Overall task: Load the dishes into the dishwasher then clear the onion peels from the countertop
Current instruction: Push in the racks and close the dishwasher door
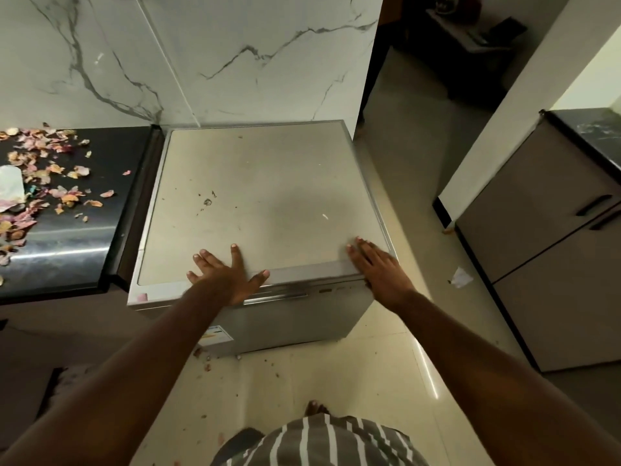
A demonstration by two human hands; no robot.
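Observation:
A grey dishwasher (262, 196) stands on the floor against the marble wall, its door closed and its flat top bare. My left hand (225, 274) lies flat with spread fingers on the front edge of its top. My right hand (376, 264) rests flat on the front right corner of the top. Neither hand holds anything. Pink and orange onion peels (50, 176) lie scattered over the black countertop (77, 250) to the left of the dishwasher. No dishes are visible.
A white wrapper or bag (11, 183) lies among the peels at the left edge. A brown cabinet with black handles (544, 250) stands at the right, with a scrap of paper (461, 278) on the floor before it. A few crumbs dot the floor tiles (302, 371).

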